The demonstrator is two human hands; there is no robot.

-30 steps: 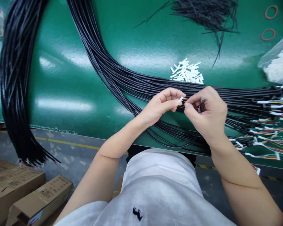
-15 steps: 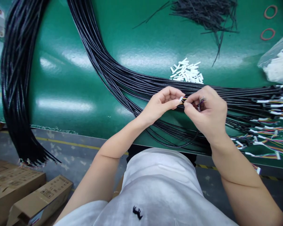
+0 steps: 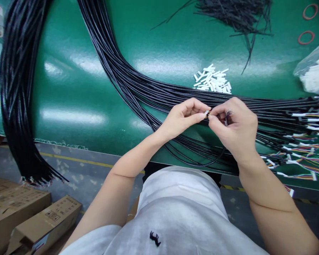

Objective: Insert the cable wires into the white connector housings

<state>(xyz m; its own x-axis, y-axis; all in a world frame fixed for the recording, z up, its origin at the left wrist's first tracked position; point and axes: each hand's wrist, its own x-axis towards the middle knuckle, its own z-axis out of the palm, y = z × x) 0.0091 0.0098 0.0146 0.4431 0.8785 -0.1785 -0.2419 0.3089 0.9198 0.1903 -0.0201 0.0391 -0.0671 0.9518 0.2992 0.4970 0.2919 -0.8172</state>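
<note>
My left hand [image 3: 183,117] pinches a small white connector [image 3: 206,113] between thumb and forefinger. My right hand [image 3: 235,124] is closed on the coloured wire ends of a black cable [image 3: 202,163], which loops down toward the table's front edge. Both hands meet fingertip to fingertip above a thick bundle of black cables [image 3: 127,81] lying across the green table [image 3: 74,88]. A small heap of white connectors [image 3: 212,79] lies just beyond the hands.
Finished cable ends with white connectors and coloured wires [image 3: 303,141] fan out at the right. Short black tube pieces [image 3: 236,14] lie at the back, two red rubber bands [image 3: 307,24] and a clear bag of white parts [image 3: 315,71] at far right. Cardboard boxes [image 3: 29,219] sit on the floor left.
Almost nothing differs. The fingertips have closed slightly tighter together at the connector; the view shifted a little.
</note>
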